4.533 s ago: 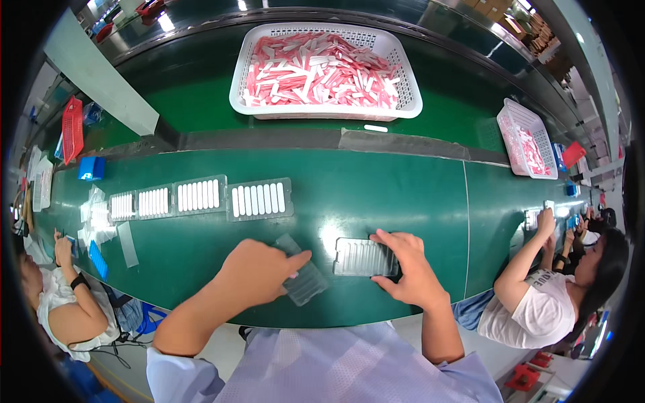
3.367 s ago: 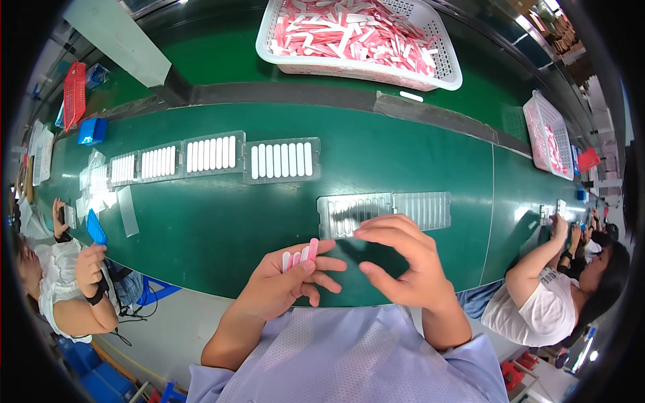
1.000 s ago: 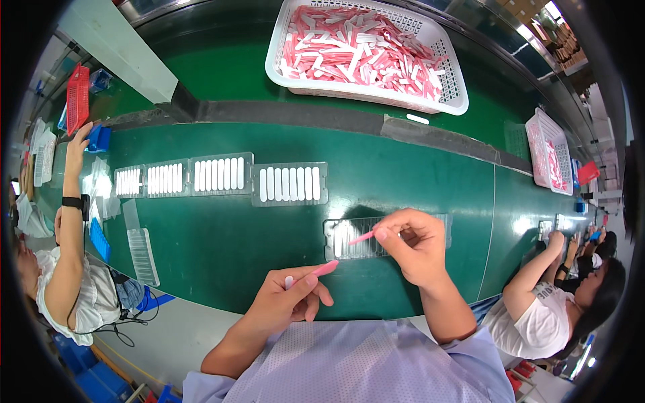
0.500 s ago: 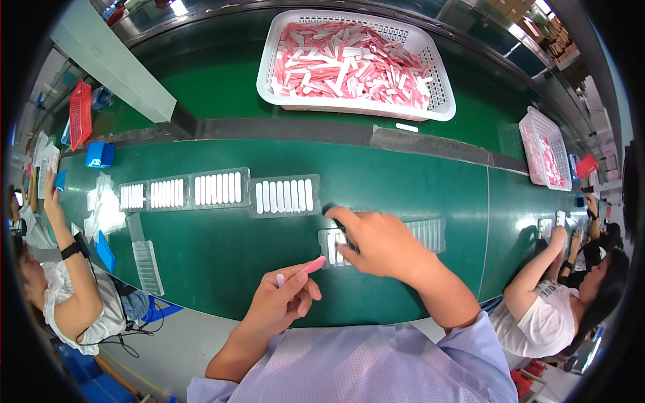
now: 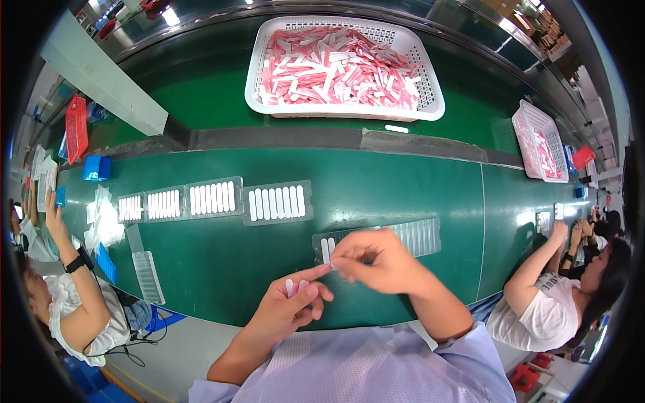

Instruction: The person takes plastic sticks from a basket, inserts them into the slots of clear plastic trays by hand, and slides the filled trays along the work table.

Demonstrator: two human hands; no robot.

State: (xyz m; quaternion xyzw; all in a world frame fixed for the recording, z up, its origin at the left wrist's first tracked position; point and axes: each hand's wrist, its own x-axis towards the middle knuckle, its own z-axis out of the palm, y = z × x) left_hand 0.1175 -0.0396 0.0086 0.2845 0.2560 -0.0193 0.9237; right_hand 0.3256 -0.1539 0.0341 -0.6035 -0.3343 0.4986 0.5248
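My left hand (image 5: pixel 287 303) is closed around a small white round-ended strip (image 5: pixel 289 287), with a bit of pink showing beside the thumb. Its forefinger points out to the right. At that fingertip, the thumb and forefinger of my right hand (image 5: pixel 379 260) are pinched together; what they grip is too small to make out. Just beyond my hands lies a clear slotted plastic tray (image 5: pixel 416 238). White strips (image 5: pixel 327 250) stand in its left slots, and my right hand hides part of its middle.
Clear trays filled with white strips (image 5: pixel 277 203) line up at left. A white basket (image 5: pixel 346 113) heaped with pink and white strips stands beyond the dark ledge. One loose strip (image 5: pixel 396 128) lies near it. Co-workers sit at both sides. Clear trays (image 5: pixel 148 277) lie at left.
My right hand has drawn back from the tray to my left forefinger's tip. The pink strip that stuck out of my left hand no longer shows there. The view has shifted slightly.
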